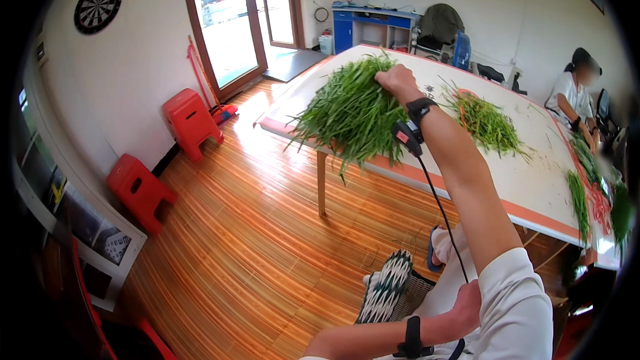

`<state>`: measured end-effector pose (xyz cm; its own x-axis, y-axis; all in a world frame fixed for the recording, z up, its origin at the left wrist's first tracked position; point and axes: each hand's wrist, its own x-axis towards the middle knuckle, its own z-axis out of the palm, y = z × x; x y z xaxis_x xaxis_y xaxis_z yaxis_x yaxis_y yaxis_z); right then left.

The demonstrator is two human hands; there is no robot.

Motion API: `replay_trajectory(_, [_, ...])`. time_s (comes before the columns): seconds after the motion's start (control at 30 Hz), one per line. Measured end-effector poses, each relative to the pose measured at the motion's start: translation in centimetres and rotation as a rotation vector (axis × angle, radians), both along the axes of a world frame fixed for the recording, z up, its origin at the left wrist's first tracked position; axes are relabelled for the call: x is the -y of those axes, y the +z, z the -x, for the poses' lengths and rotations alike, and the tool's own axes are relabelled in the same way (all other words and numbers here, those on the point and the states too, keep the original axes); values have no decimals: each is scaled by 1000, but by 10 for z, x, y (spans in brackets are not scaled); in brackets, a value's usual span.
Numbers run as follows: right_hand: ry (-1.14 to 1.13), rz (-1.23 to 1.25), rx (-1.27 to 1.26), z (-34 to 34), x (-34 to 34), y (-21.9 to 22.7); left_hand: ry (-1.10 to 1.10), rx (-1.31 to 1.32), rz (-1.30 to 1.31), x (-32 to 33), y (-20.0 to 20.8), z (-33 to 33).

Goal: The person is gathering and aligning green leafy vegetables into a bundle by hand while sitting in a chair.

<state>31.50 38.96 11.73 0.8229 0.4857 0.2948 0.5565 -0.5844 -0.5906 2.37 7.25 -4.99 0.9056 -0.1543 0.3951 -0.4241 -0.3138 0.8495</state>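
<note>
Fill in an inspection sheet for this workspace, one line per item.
Surface: white table with an orange-red border.
Job's things: large green pile, leaves extending past the near edge; smaller green pile to its right.
Clutter: red strands and a narrow green bunch at the table's right end.
Hands: right hand curled at the large pile's upper right, grip unclear; left hand low, near the right sleeve, fingers unclear.
Cables: black cable from the right wrist device down toward the left hand.
Surroundings: two red stools, blue desk, seated co-worker at right.
</note>
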Motion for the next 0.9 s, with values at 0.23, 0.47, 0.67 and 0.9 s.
replay_trajectory(0.23, [-99,-340,-191,-4,-2,1,118,-164,675,34,-4,6])
replay_trajectory(0.47, [22,-744,-458,-57,-12,-13,56,-394,523,44,-10,-1])
replay_trajectory(0.67, [87,-918,-589,-51,-13,-13,97,-129,162,31,-3,-1])
replay_trajectory(0.9, [222,-1047,-752,-45,-5,-9,-374,-459,1217,36,-38,-2])
